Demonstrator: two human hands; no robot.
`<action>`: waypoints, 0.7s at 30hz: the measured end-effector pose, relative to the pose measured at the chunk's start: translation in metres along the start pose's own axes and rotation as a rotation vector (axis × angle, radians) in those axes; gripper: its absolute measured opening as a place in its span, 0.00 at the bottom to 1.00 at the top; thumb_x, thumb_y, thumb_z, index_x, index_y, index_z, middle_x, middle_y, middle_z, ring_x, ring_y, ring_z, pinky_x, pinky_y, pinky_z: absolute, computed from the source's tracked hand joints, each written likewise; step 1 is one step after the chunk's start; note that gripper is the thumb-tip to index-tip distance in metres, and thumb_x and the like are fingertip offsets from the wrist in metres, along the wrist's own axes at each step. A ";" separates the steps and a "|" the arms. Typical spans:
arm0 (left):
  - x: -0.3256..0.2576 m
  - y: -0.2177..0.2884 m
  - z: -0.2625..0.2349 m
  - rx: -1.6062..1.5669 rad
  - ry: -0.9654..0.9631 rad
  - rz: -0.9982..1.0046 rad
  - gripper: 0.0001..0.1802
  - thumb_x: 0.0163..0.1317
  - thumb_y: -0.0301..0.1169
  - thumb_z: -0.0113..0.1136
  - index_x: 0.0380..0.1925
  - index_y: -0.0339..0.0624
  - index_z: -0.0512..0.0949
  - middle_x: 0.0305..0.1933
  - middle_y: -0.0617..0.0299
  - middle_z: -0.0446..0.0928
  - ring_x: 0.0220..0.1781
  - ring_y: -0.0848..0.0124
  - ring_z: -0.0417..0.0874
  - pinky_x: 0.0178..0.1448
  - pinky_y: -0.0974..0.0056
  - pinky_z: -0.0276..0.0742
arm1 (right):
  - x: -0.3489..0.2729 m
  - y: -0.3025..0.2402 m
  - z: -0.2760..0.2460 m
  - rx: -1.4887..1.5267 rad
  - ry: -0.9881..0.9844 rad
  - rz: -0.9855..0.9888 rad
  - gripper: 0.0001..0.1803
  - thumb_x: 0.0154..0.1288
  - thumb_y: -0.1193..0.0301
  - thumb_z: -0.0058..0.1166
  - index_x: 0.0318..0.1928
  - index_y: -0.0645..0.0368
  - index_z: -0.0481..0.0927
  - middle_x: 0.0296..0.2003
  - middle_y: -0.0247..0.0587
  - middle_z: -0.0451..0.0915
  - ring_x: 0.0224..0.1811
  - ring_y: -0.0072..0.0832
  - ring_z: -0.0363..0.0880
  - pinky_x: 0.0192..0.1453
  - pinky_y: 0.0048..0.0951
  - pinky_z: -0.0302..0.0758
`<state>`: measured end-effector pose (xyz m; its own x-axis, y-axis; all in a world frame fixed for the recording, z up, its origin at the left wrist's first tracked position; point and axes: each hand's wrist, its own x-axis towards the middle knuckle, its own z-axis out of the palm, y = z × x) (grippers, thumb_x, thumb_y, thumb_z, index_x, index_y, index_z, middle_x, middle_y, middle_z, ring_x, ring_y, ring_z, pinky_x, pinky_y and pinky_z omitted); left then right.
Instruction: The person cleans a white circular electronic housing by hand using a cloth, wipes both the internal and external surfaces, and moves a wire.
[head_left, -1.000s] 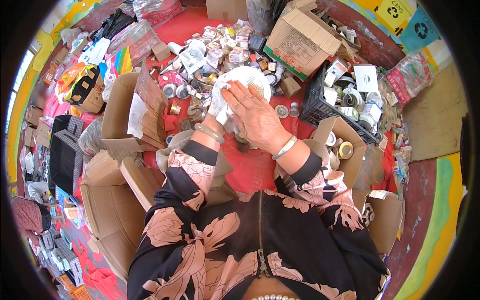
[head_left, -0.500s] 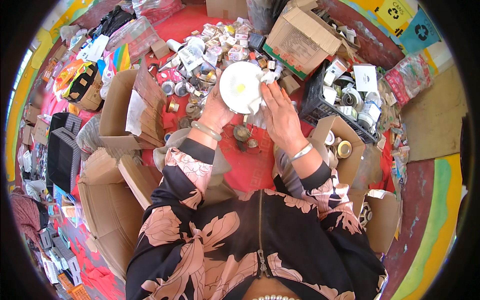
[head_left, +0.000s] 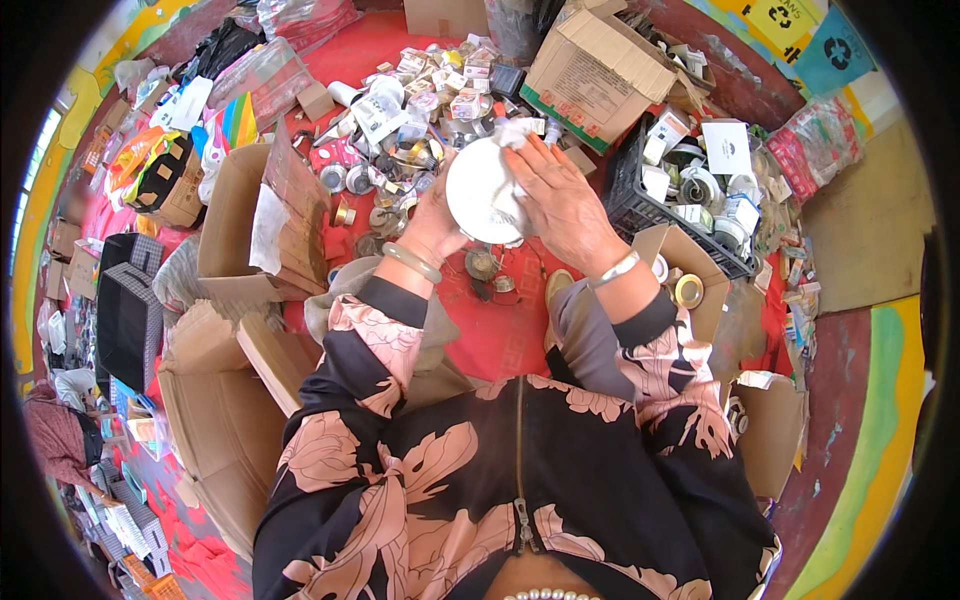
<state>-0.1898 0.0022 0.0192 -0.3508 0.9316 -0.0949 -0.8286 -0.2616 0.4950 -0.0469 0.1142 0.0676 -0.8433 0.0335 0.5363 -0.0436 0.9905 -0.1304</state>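
Observation:
A round white light fitting with a smooth disc face [head_left: 475, 190] is held up in front of me. My left hand [head_left: 437, 215] grips its left edge; most of those fingers are behind the disc. On its right side my right hand [head_left: 560, 200] presses a crumpled white cloth [head_left: 518, 133] against the face, fingers close together. The cloth bunches out past the fingertips at the upper rim and covers part of the disc. Below the fitting, a small round metal-looking part [head_left: 482, 262] lies on the red floor covering [head_left: 490, 340].
Ahead is a heap of small boxes and lamp parts [head_left: 410, 120]. A black crate [head_left: 640, 215] of similar fittings stands at the right, behind an open carton [head_left: 690, 255]. Cartons [head_left: 240, 220] flank my left side. Far left, another person [head_left: 60, 430] bends over trays.
My right hand and the cloth have moved across the disc, up and to the left, covering more of it. The disc has shifted slightly right and down, and its yellowish centre spot no longer shows.

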 end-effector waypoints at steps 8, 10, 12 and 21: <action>0.019 -0.011 -0.017 -0.007 -0.072 0.033 0.28 0.68 0.50 0.37 0.62 0.45 0.61 0.64 0.57 0.64 0.64 0.63 0.67 0.66 0.52 0.64 | 0.028 -0.022 0.019 0.044 -0.018 -0.093 0.27 0.61 0.70 0.47 0.62 0.60 0.64 0.64 0.48 0.61 0.68 0.40 0.57 0.71 0.38 0.53; 0.022 -0.018 -0.056 -0.394 -0.335 -0.033 0.29 0.69 0.50 0.36 0.62 0.44 0.61 0.65 0.55 0.63 0.65 0.62 0.66 0.67 0.52 0.64 | 0.025 -0.034 0.019 0.128 -0.085 -0.127 0.27 0.60 0.71 0.48 0.61 0.59 0.65 0.64 0.46 0.61 0.68 0.39 0.57 0.70 0.39 0.53; 0.019 -0.017 -0.069 -0.327 -0.273 -0.043 0.29 0.69 0.49 0.35 0.63 0.43 0.60 0.65 0.53 0.63 0.65 0.60 0.66 0.66 0.52 0.64 | 0.014 -0.038 0.015 0.130 -0.145 -0.147 0.27 0.60 0.71 0.49 0.61 0.59 0.65 0.64 0.45 0.61 0.68 0.38 0.58 0.70 0.40 0.54; -0.006 0.005 0.007 -0.026 0.245 -0.060 0.28 0.69 0.47 0.34 0.62 0.42 0.61 0.62 0.50 0.66 0.61 0.57 0.71 0.63 0.53 0.70 | 0.002 -0.039 0.003 0.105 -0.141 -0.085 0.28 0.59 0.72 0.49 0.61 0.59 0.65 0.64 0.44 0.62 0.67 0.36 0.59 0.70 0.39 0.53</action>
<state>-0.1889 -0.0026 0.0279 -0.3934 0.8576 -0.3314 -0.8609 -0.2171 0.4602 -0.0481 0.0757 0.0712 -0.9008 -0.0757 0.4275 -0.1668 0.9695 -0.1798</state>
